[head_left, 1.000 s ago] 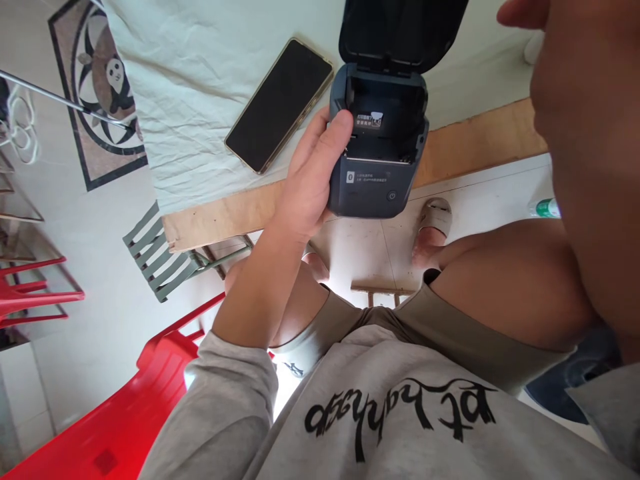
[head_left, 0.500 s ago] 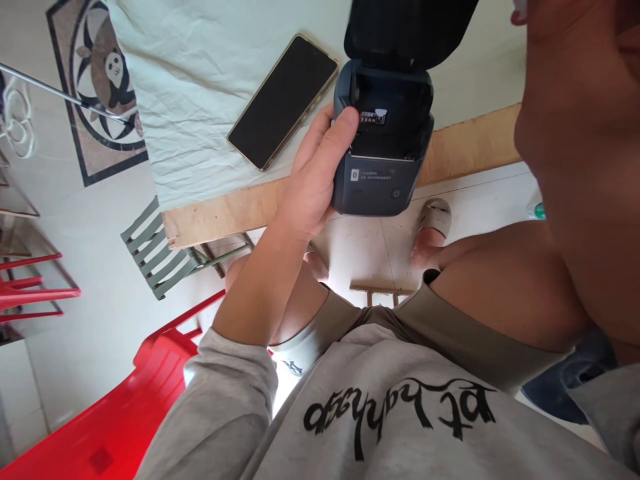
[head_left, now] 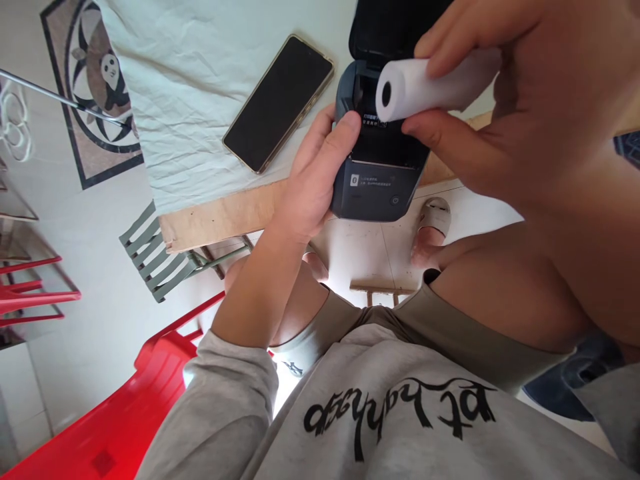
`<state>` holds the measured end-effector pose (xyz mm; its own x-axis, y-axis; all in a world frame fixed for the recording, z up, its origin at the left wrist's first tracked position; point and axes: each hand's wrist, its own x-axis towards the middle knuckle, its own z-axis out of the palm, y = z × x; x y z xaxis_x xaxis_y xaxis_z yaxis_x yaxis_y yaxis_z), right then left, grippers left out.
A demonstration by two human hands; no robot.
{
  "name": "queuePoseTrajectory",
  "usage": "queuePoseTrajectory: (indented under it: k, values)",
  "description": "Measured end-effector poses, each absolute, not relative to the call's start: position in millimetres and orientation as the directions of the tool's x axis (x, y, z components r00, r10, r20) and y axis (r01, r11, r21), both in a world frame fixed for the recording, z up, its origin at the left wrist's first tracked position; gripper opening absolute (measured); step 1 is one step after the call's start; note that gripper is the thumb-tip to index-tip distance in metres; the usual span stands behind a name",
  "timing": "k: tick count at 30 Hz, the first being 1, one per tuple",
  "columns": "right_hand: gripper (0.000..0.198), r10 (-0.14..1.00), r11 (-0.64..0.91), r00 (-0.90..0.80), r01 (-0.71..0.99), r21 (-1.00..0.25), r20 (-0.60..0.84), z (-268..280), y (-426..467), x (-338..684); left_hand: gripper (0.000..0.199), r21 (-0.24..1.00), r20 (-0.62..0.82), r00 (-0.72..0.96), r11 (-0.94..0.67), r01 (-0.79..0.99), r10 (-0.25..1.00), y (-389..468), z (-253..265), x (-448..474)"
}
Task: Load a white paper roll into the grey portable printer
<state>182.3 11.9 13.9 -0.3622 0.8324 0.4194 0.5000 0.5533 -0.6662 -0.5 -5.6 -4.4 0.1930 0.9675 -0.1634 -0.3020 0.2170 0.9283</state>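
Observation:
My left hand (head_left: pixel 317 163) grips the left side of a dark blue portable label printer (head_left: pixel 373 190), thumb on its upper edge. The printer's black lid (head_left: pixel 390 27) is flipped up, and the bay below it is exposed. A white paper roll (head_left: pixel 415 87) with a dark hollow core is pinched between the thumb and fingers of my right hand (head_left: pixel 480 100). The roll hangs over the open bay, its core end pointing left; I cannot tell whether it touches the printer. Left of the printer lies a smartphone (head_left: pixel 279 103) with a dark screen.
A pale green cloth (head_left: pixel 185 100) covers the table, whose wooden edge (head_left: pixel 225 213) runs in front of me. A green slatted stool (head_left: pixel 157 253) and a red plastic chair (head_left: pixel 115 413) stand at the left. My legs and a slipper (head_left: pixel 436 215) are below the table edge.
My right hand has come in from the right with the paper roll and now holds it over the printer's bay. My left hand and the printer have hardly moved.

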Motion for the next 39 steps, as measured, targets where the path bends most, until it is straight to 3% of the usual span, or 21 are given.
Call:
queuePoseTrajectory:
  k: [2, 5, 19, 39]
  values:
    - [0.059, 0.789, 0.613, -0.455, 0.627, -0.480, 0.413, 17.2, 10.5, 180.3, 0.020, 0.929, -0.159, 0.189, 0.211, -0.303, 0.969, -5.9, -4.5, -0.7]
    - [0.055, 0.786, 0.595, -0.483, 0.762, -0.256, 0.387, 18.7, 10.8, 179.5, 0.021, 0.927, -0.148, 0.188, 0.203, -0.315, 0.971, -7.3, -4.4, -0.8]
    - [0.054, 0.881, 0.457, -0.368, 0.824, -0.334, 0.298, 17.2, 12.0, 181.3, 0.021, 0.929, -0.145, 0.189, 0.200, -0.311, 0.971, -10.2, -1.7, -0.2]
    - [0.046, 0.816, 0.551, -0.393, 0.752, -0.363, 0.425, 14.5, 12.1, 179.1, 0.025, 0.926, -0.150, 0.218, 0.214, -0.311, 0.964, -9.2, -0.8, -1.2]
